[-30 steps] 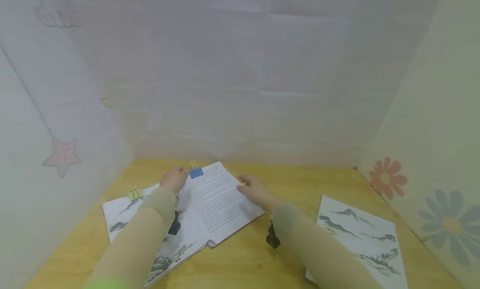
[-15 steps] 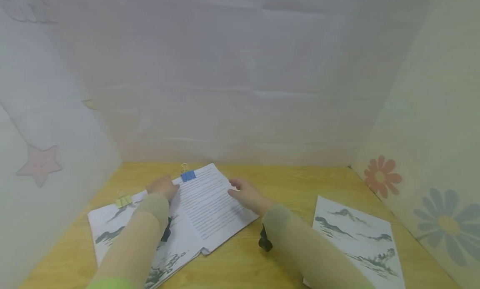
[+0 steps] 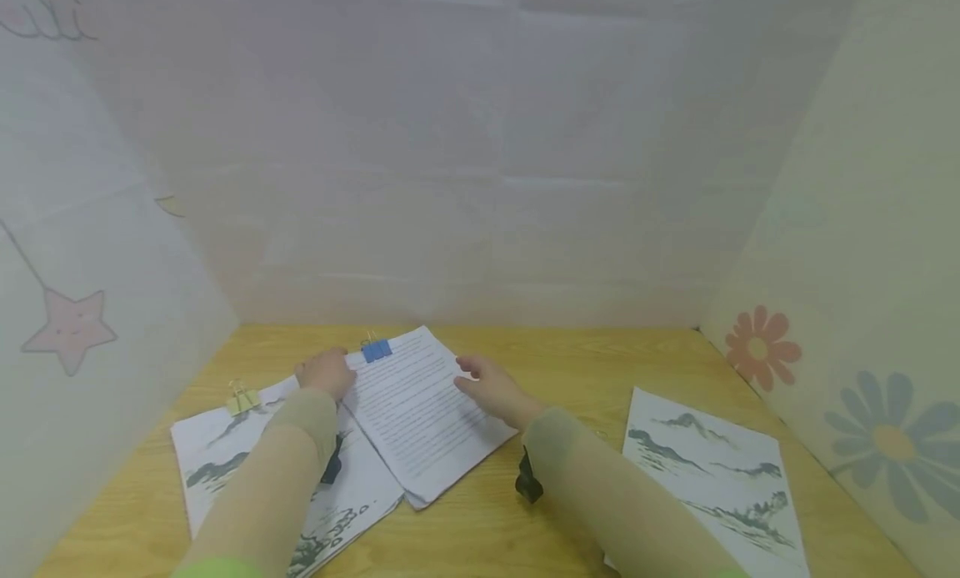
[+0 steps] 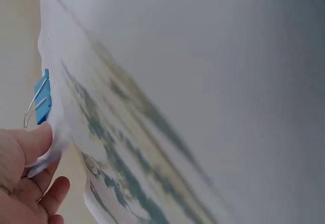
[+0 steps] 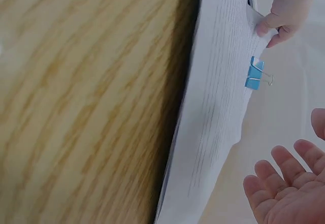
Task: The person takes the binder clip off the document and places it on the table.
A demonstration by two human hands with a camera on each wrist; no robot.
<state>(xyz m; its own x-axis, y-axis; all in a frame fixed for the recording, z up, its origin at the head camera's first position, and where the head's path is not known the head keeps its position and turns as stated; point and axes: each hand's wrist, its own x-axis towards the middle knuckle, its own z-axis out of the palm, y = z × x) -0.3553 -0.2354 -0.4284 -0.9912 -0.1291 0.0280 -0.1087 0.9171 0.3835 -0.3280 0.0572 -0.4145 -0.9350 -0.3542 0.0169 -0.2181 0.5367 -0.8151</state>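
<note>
A stack of printed sheets (image 3: 431,419) lies aslant on the table, a blue binder clip (image 3: 377,350) on its top edge. My left hand (image 3: 326,374) pinches the stack's upper left corner beside the clip; the left wrist view shows the paper between thumb (image 4: 38,144) and fingers. At the stack's right edge is my right hand (image 3: 495,389), its fingers loosely spread and nothing in its grasp in the right wrist view. Under my left forearm lies a stack with ink landscape paintings (image 3: 360,465), partly overlapped by the printed sheets. It carries a yellow binder clip (image 3: 243,401).
Another landscape painting (image 3: 708,469) lies at the right, partly behind my right forearm. The wooden table (image 3: 570,353) meets a pale back wall covering (image 3: 480,228). Side panels stand left and right, decorated with a star (image 3: 70,332) and flowers (image 3: 763,349).
The head view has turned slightly, shifting the scene. Both hands keep about the same places at the printed stack, the left still at its corner, the right still open by its edge.
</note>
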